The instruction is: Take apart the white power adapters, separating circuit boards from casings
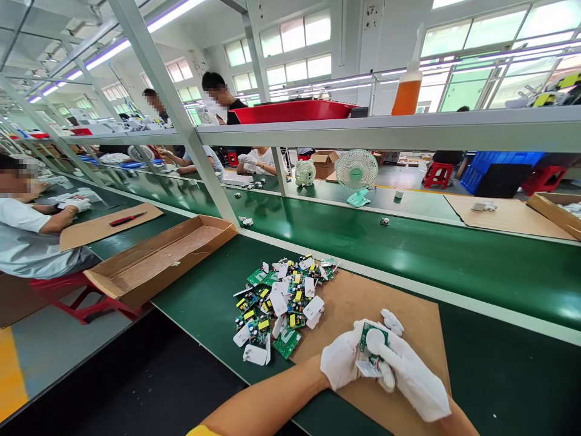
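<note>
While two white-gloved hands meet over the brown cardboard sheet [349, 297], a small green circuit board [364, 345] is held between them — above the sheet and clear of it. The left hand [341, 358] is half closed, cupped about the board's left side; the right hand [414, 374] is partly curled, its fingers gripping the board from the right. A flat white piece [368, 369] shows just below the board; whether the two are joined, I cannot tell. On the sheet, just beyond the hands, lies a lumpy white object [393, 323], too unclear to name. A heap of boards [285, 303], mixed with white plates and yellow-topped parts, overlaps the sheet's left side and spreads past it. Farther left of the sheet sits a long, shallow carton [181, 266]. Beyond the sheet runs a glossy green belt [318, 224] — and farther still beyond it stands a pale green fan [357, 171].
</note>
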Action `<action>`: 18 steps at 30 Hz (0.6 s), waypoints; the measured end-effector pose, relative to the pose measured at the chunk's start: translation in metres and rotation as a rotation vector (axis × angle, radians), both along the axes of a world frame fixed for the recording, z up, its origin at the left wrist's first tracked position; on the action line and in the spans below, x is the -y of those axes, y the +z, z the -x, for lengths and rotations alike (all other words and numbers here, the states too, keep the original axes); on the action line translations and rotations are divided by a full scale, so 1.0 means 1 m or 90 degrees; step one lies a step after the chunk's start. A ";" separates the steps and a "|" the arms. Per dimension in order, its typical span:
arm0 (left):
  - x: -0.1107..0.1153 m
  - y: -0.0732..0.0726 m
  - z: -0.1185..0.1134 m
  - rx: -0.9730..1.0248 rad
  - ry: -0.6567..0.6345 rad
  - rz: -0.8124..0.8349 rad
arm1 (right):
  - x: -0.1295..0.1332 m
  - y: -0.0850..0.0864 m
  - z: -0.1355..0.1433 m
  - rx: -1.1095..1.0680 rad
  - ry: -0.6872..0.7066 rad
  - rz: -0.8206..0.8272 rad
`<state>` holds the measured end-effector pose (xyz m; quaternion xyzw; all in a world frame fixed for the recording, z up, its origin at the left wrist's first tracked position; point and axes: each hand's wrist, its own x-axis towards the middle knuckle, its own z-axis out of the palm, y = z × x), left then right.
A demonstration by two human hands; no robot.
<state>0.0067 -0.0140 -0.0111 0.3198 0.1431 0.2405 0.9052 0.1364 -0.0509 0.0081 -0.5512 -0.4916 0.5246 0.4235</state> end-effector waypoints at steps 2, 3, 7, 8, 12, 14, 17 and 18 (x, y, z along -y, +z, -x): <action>0.002 0.002 0.000 -0.010 0.041 0.014 | 0.002 -0.002 0.002 -0.011 0.026 -0.004; 0.003 0.002 0.000 -0.018 0.071 0.022 | 0.002 -0.003 0.003 0.003 0.023 -0.018; 0.003 -0.006 -0.002 -0.039 0.123 0.044 | 0.001 -0.007 0.007 0.100 -0.054 -0.059; 0.002 -0.008 -0.003 -0.036 0.105 0.042 | 0.000 -0.007 0.006 0.084 -0.052 -0.043; 0.002 -0.013 -0.008 -0.017 0.047 0.015 | -0.005 -0.012 0.003 -0.035 -0.017 0.006; 0.003 -0.013 -0.009 -0.011 0.094 0.008 | -0.007 -0.019 0.002 -0.023 -0.033 0.002; 0.004 -0.011 -0.009 -0.002 0.130 -0.011 | -0.010 -0.028 0.001 0.013 -0.028 -0.030; 0.004 -0.011 -0.008 0.001 0.122 -0.012 | -0.010 -0.030 0.000 0.004 -0.009 -0.045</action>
